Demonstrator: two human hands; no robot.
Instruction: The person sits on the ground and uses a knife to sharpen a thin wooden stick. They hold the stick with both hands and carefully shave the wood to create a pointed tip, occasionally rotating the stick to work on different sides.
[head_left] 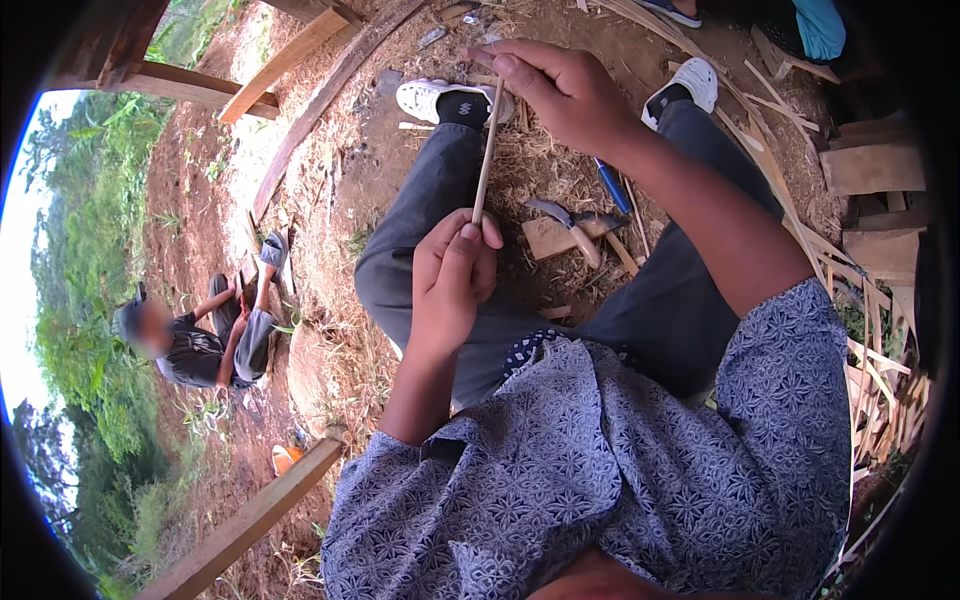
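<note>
Holding a thin bamboo stick [486, 150], the left hand [450, 275] pinches its bottom end and the right hand [560, 90] pinches its top; a curved knife [565, 222] lies just beside the stick.

You sit in an open-air woodworking spot, a rough shelter on bare earth at the edge of green hillside. Timber beams [240, 530] frame the ground around you, and the dirt floor [330, 250] is littered with shavings and straw-like slivers. Split strips [885, 390] pile up at your right beside stacked wooden blocks [872, 168]. A curved knife [565, 218] lies on a small board [548, 238] between your legs. Another person [200, 345] sits on the ground farther off.
</note>
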